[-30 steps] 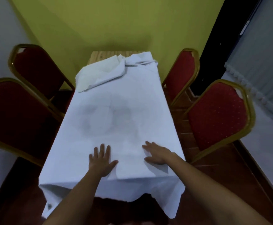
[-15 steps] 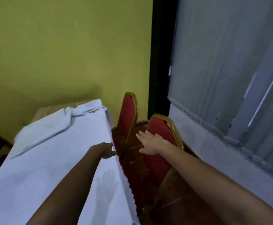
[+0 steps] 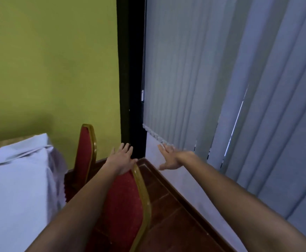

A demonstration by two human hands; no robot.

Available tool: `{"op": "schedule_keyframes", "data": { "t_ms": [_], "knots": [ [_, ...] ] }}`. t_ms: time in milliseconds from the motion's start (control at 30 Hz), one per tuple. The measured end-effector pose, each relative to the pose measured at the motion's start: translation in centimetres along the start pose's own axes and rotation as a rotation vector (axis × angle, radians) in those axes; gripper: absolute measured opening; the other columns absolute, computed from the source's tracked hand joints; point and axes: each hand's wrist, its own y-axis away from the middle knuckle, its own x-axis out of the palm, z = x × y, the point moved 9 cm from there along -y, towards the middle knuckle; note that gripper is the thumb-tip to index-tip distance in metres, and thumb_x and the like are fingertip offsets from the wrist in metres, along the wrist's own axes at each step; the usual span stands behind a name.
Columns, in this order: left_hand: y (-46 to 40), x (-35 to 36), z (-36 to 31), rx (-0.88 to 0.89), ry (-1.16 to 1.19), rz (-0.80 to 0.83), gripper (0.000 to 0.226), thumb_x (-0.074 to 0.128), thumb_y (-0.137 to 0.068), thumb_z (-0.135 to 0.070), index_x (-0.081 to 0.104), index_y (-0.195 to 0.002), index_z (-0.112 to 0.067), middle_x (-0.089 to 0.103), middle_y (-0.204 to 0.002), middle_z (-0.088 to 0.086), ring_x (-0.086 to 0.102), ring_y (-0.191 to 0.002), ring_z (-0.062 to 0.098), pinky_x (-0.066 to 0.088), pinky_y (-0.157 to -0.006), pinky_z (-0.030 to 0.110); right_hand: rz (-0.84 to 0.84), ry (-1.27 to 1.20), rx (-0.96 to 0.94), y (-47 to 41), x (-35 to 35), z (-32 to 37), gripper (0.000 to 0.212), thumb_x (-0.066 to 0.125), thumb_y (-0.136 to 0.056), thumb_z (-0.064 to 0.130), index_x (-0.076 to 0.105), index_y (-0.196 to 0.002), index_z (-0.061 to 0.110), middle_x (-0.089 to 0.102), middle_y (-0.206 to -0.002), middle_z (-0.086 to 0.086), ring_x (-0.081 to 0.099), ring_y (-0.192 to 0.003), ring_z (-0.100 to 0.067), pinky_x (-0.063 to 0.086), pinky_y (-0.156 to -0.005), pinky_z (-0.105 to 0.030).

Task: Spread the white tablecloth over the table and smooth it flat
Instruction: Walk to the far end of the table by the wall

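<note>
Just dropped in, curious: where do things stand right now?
Left hand open over near chair. Right hand open, empty. Tablecloth bunched at far end. Chairs crowd table's side.

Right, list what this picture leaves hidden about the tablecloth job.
- White tablecloth: head view's left and bottom edges cut it off; flatness beyond unknown.
- Bunched far end: wooden tabletop barely shows.
- Left hand, right hand: motion-blurred, both open, off the cloth.

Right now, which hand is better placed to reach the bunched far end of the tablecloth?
Left, probably. The left hand is nearer the tablecloth; the right hand is out by the blinds.
</note>
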Motion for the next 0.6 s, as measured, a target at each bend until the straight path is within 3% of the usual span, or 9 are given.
{"op": "schedule_keyframes", "data": {
  "t_ms": [267, 400, 500, 600],
  "knots": [
    [-17.0, -2.6, -4.3, 0.011, 0.018, -0.021, 0.067, 0.025, -0.101, -0.048, 0.006, -0.154, -0.013, 0.002, -0.164, 0.008, -0.001, -0.151, 0.025, 0.006, -0.121, 0.049, -0.110, -0.012, 0.028, -9.1, -7.1, -10.6, 0.093, 0.047, -0.090, 0.058, -0.020, -0.149, 0.032, -0.028, -0.158, 0.002, -0.016, -0.148, -0.028, 0.004, -0.117, -0.061],
    [-21.7, 0.2, -9.6, 0.109, 0.010, 0.057, 0.066, 0.027, -0.101, -0.046, 0.006, -0.154, -0.014, 0.002, -0.163, 0.008, -0.002, -0.151, 0.025, 0.003, -0.121, 0.049, -0.009, -0.066, -0.026, -12.9, -4.3, -13.6, 0.094, 0.047, -0.091, 0.058, -0.020, -0.150, 0.029, -0.030, -0.157, 0.000, -0.020, -0.147, -0.029, 0.003, -0.116, -0.058],
    [-23.0, 3.8, -11.6, 0.201, -0.049, 0.143, 0.067, 0.030, -0.100, -0.047, 0.007, -0.155, -0.015, 0.004, -0.163, 0.007, 0.000, -0.151, 0.024, 0.004, -0.120, 0.049, 0.066, -0.081, 0.034, -15.7, -1.3, -16.3, 0.096, 0.048, -0.090, 0.060, -0.018, -0.150, 0.027, -0.027, -0.158, -0.002, -0.017, -0.148, -0.031, 0.008, -0.118, -0.058],
    [-25.7, 5.9, -10.0, 0.128, 0.004, 0.213, 0.068, 0.027, -0.100, -0.051, 0.010, -0.154, -0.014, 0.009, -0.163, 0.008, 0.005, -0.151, 0.026, 0.008, -0.120, 0.050, 0.110, -0.110, 0.065, -20.2, 0.0, -18.6, 0.096, 0.048, -0.089, 0.062, -0.017, -0.151, 0.027, -0.025, -0.159, -0.003, -0.012, -0.148, -0.033, 0.011, -0.118, -0.058]
  ]
}}
